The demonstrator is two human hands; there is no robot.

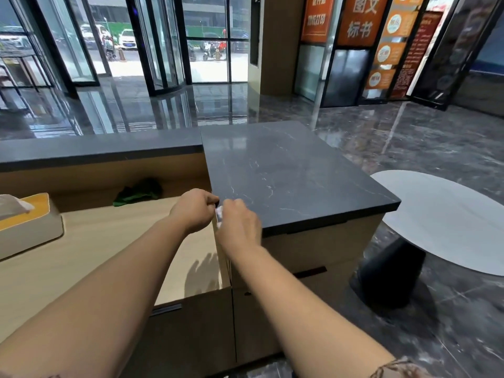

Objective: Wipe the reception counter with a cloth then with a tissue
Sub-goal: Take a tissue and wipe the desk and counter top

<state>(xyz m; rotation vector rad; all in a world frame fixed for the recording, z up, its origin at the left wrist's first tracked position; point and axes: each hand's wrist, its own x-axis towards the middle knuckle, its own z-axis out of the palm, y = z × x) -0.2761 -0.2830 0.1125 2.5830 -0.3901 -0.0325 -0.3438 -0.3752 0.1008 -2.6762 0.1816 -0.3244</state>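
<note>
Polished dark marble flooring (409,148) runs beyond the dark grey veined stone reception counter (286,173), at whose near left corner I stand. On the pale wooden lower desk (109,255) beside it sit a beige, yellow-topped tissue box (30,227) and the crumpled green cloth (137,193), laid aside, so I judge the cloth pass done. My right hand (240,225) pinches a small white tissue (219,214) at that corner, ready to wipe; my left hand (195,211) curls against it, gripping or not I cannot tell.

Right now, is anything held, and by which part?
A white tissue, bunched between the left hand and right hand at the dark counter; fingers hide which part.
</note>
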